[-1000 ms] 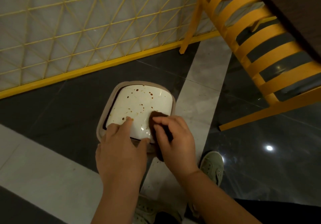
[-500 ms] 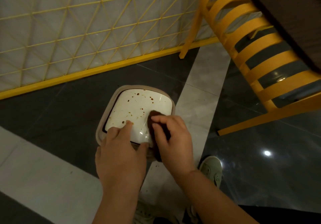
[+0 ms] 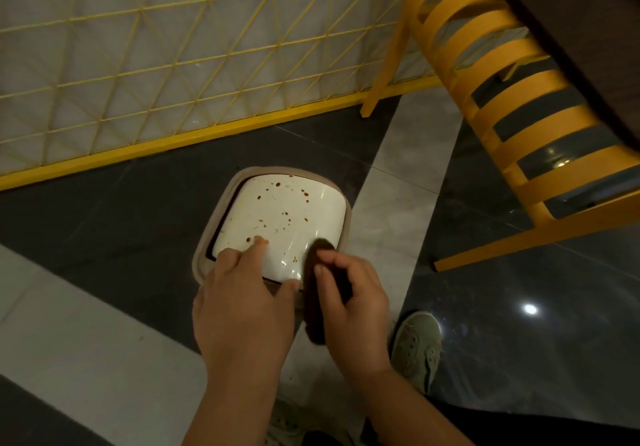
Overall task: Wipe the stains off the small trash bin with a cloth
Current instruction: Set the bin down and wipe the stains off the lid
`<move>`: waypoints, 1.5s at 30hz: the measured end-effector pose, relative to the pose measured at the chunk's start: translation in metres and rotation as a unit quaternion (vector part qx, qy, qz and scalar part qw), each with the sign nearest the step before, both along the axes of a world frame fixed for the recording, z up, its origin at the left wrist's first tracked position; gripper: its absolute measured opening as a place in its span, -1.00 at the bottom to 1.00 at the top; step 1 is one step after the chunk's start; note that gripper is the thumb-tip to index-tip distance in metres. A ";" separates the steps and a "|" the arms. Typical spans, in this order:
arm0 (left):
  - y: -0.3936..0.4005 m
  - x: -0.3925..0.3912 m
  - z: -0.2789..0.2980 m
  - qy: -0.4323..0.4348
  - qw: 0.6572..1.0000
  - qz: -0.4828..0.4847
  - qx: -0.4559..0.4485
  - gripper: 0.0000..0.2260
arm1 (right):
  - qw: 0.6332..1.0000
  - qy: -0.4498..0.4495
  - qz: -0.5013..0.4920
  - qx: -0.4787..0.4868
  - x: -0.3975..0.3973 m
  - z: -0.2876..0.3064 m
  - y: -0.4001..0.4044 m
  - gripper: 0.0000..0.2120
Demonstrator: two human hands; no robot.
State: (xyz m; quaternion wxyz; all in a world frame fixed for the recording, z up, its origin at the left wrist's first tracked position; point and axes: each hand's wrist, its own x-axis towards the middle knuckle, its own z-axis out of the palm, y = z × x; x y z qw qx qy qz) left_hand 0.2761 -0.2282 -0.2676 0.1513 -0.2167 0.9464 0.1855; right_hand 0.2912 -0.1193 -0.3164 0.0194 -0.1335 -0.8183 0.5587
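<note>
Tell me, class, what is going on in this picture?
A person is bent over a small trash bin on the floor. The left hand rests on its white lid to steady it, while the right hand holds a dark cloth against the lid's near right edge. Brown stains dot most of the lid, so the cleaning is far from finished.

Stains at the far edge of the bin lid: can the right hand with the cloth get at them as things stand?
Probably yes: the right hand holds the cloth at the lid's near corner, and nothing lies between.
</note>
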 end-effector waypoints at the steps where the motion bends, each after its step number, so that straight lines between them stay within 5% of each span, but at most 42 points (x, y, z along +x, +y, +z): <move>1: 0.000 0.000 0.000 0.002 1.000 0.001 -0.001 -0.38 | 1.000 0.013 0.007 0.008 -0.012 0.003 0.001 -0.77; 6: 0.001 0.000 0.003 -0.002 1.000 -0.001 0.002 -0.38 | 0.991 -0.062 -0.096 -0.066 -0.070 -0.013 0.017 -0.82; 10: 0.001 -0.001 0.004 -0.006 1.000 -0.004 0.003 -0.38 | 0.976 -0.164 -0.119 -0.074 -0.040 -0.032 0.014 -0.85; 15: -0.001 0.000 0.001 -0.001 1.000 0.000 0.010 -0.38 | 0.973 -0.154 -0.108 -0.130 0.017 -0.031 -0.003 -0.81; 20: 0.001 0.000 0.002 -0.003 1.000 -0.004 0.004 -0.36 | 0.990 -0.057 -0.093 -0.085 -0.028 -0.010 0.006 -0.80; 25: 0.002 -0.001 0.005 -0.012 1.000 0.001 0.001 -0.35 | 0.978 -0.138 -0.136 -0.079 -0.073 -0.031 0.019 -0.76; 33: 0.003 -0.002 0.005 -0.009 1.000 0.008 0.008 -0.37 | 0.976 -0.192 -0.055 -0.090 0.003 -0.044 0.019 -0.86; 39: 0.003 -0.002 0.005 -0.005 1.000 0.002 0.001 -0.37 | 0.986 -0.121 -0.032 0.110 -0.063 -0.047 0.033 -0.79; 45: 0.004 -0.004 0.005 -0.016 1.000 -0.005 -0.009 -0.35 | 0.980 -0.119 0.030 0.155 -0.035 -0.043 0.030 -0.79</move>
